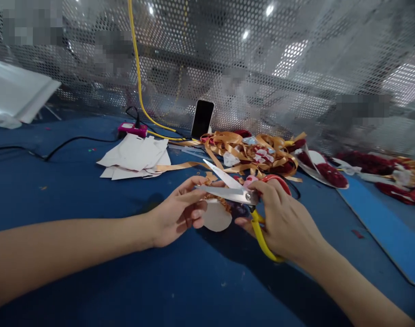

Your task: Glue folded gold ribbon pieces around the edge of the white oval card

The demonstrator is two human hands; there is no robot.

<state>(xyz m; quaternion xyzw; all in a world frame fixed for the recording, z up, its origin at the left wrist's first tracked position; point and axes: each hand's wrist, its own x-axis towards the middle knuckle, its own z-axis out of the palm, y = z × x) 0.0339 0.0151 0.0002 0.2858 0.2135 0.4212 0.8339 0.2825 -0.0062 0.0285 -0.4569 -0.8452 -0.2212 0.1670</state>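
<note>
**Scissors [239, 195] with parted blades at the gold-trimmed white disc [217, 218]**

White disc was mid-air above the blue table [101, 281], between the two hands, gold trim along its upper edge. Left hand [182, 206] had its fingers curled in, pinching the disc at its left side. Right hand [285, 222] was wrapped round the scissors' handles, one red, one yellow; blades pointed left, the lower one reaching the left fingers. Couldn't tell from where I stood whether steel touched trim or skin.

Just behind the hands: a tangled heap of gold ribbon [224, 144], one strand running left to a loose stack of white paper pieces [134, 156]. Dark red fuzzy piece [332, 175] lay right of the heap; blue board [381, 222] on the table at far right. Further back, a phone [202, 119] leaned upright near a perforated metal panel [207, 59]. Magenta power strip [132, 129] sat behind the paper, yellow cable [138, 77] hanging beside it.
</note>
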